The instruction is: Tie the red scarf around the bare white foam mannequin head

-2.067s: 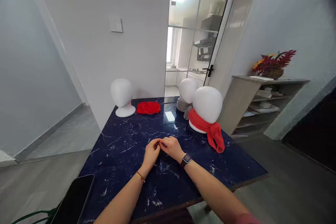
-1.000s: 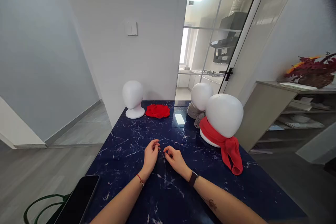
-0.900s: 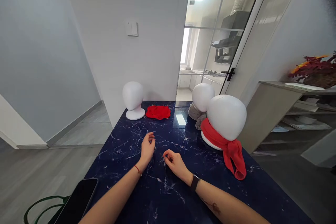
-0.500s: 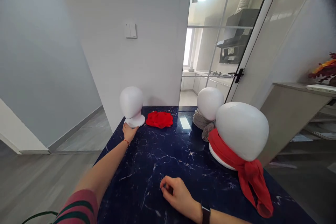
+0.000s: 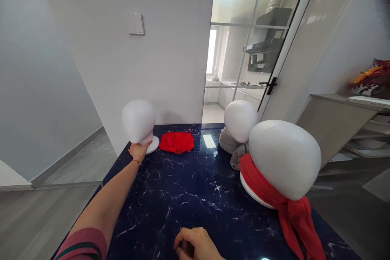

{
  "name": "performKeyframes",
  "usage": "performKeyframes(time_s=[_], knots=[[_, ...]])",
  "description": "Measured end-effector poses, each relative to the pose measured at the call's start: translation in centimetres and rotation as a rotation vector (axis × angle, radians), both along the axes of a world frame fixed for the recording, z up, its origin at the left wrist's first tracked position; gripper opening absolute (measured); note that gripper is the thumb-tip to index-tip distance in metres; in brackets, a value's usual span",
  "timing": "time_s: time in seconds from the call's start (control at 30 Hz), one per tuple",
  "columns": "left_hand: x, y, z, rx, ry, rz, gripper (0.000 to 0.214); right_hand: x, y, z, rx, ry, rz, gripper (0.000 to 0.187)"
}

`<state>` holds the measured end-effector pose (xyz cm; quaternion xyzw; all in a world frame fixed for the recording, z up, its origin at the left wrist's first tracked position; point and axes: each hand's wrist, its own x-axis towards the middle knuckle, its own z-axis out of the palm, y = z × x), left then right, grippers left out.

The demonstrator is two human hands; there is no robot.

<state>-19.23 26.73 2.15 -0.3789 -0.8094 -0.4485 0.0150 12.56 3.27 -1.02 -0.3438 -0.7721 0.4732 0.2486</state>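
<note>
Fingers of the left hand (image 5: pixel 139 151): thumb spread to the right across the narrow neck of the bare foam mannequin head (image 5: pixel 138 121), just above its flared round base. The other fingers are hidden behind the neck, so I cannot tell whether they clasp it. Arm fully extended; thin red cord bracelet at the wrist.

Bare foam mannequin head: smooth, matt white, egg-shaped, upright at the far left corner of the table (image 5: pixel 170 195), close to the white wall.

Right hand (image 5: pixel 195 245): at the lower frame edge, resting on the table, knuckles up and fingers curled under into a loose fist. Contents, if any, cannot be seen.

Table: glossy dark blue marble-pattern top with thin white veins, reflecting the ceiling light.

Red cloth (image 5: pixel 176 142): crumpled, soft flat heap lying just right of the bare head's base, not touching the hand.

Second foam head (image 5: pixel 240 120): far right, grey scarf (image 5: pixel 229 146) wound in folds around its neck.

Third foam head (image 5: pixel 284 158): nearest, right side, finely grainy surface. A red scarf (image 5: pixel 292 211) is knotted at its neck, and the tails hang down onto the tabletop.
</note>
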Motion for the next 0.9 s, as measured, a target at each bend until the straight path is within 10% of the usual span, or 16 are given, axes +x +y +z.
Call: performKeyframes(time_s=[0.23,0.47,0.6,0.77,0.9], knots=[[4.7,-4.2,2.8,0.304,-0.119,-0.189,0.066,0.3,-0.6,1.0,0.108,0.005,-0.06,0.016],[12.0,-13.1,4.3,0.446,-0.294,-0.343,0.06,0.4,-0.8,1.6,0.164,0.02,-0.104,0.013],[14.7,-19.3,3.7,0.387,-0.347,-0.397,0.059,0.8,-0.7,1.9,0.281,0.115,-0.401,0.017],[16.7,-24.7,2.3,0.282,-0.389,-0.377,0.06,1.0,-0.6,1.6,0.53,0.113,-0.455,0.08],[17.8,-26.2,1.0,0.2,-0.351,-0.326,0.06,0.8,-0.3,0.9,0.482,0.016,-0.361,0.095]])
